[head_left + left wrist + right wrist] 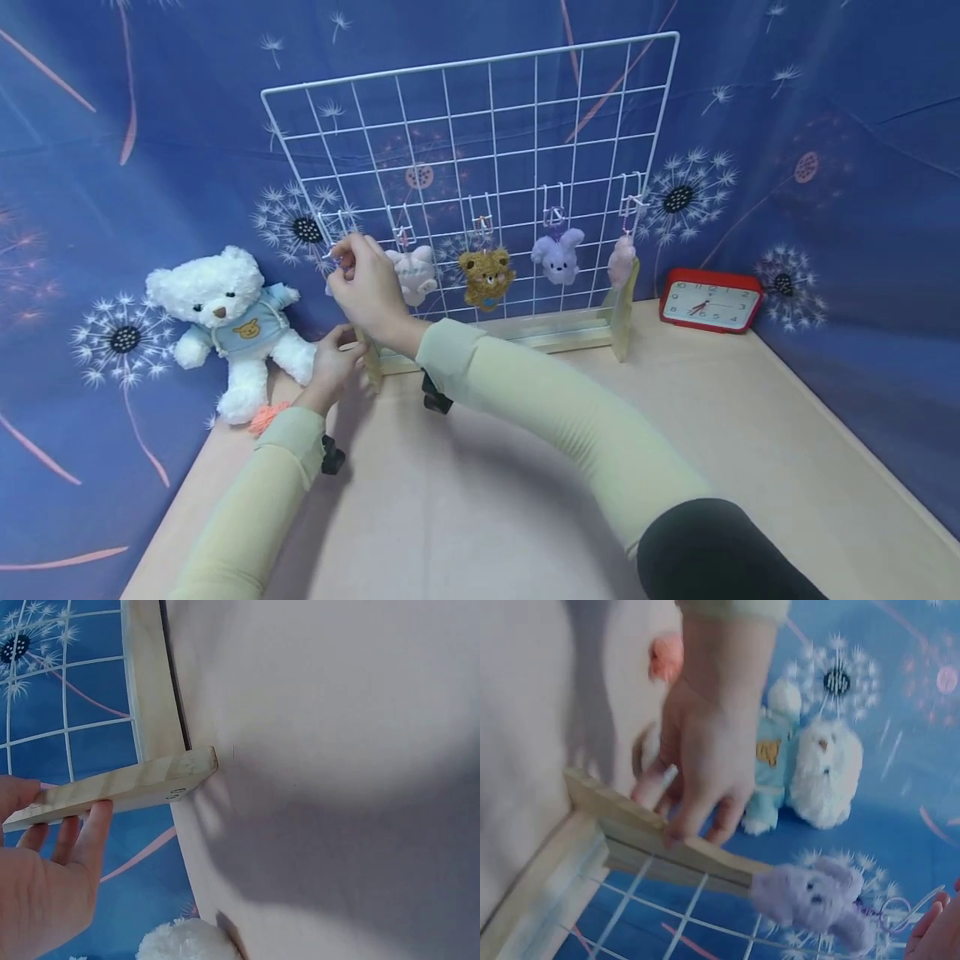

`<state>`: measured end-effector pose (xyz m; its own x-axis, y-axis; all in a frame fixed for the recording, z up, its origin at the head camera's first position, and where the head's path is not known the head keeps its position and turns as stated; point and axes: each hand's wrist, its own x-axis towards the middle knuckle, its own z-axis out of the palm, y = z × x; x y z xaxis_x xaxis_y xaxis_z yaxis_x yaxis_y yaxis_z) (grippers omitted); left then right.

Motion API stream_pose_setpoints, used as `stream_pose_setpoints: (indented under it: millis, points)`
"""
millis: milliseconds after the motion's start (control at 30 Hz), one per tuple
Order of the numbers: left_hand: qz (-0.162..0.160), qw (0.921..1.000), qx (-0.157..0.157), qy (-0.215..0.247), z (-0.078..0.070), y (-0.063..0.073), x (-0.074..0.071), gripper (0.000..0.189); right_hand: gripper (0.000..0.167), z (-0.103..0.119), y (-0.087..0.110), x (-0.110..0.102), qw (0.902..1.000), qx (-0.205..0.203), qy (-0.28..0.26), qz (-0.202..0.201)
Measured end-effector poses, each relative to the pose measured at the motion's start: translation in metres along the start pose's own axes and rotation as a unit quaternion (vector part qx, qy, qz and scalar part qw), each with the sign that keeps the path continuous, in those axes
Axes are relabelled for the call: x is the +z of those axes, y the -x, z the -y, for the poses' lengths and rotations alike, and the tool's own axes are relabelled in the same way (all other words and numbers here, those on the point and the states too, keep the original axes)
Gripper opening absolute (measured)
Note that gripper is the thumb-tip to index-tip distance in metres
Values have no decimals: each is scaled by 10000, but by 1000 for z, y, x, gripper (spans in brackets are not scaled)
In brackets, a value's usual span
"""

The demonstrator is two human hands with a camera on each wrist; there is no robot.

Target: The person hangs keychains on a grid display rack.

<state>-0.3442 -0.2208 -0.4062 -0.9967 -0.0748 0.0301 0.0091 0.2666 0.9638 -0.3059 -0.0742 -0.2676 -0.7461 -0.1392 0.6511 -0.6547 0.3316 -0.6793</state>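
My left hand grips the wooden end piece of the stand, thumb on one side and fingers on the other. My right hand is higher, at the left edge of the white wire grid, fingers curled. A lilac plush keychain hangs there; my right fingertips pinch near its ring, though the exact contact is partly hidden. Along the grid to the right hang a white plush keychain, a brown bear keychain, a lilac one with ears and a pink one.
A white teddy bear in a blue top sits left of the stand, beside an orange yarn bundle. A red alarm clock stands right of the grid on the pale table. Blue patterned cloth hangs behind.
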Motion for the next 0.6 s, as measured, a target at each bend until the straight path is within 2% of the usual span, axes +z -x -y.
stream_pose_setpoints:
  millis: [133,267,367,500,600]
  points:
    - [-44,9999,-32,-138,3,2,-11,48,16,0,27,-9,9981,-430,-237,369]
    - [-89,9999,-11,-83,5,4,-18,51,15,-7,63,-27,9933,-668,-8,946]
    - [-138,9998,36,-168,6,3,-20,52,15,-20,93,-44,9870,-908,303,1288]
    - [-157,9996,28,-216,7,1,-21,52,15,-42,129,-68,9764,-1262,885,1513]
    - [-81,9997,-22,-213,5,0,-20,55,14,-58,150,-89,9610,-1579,1537,1669]
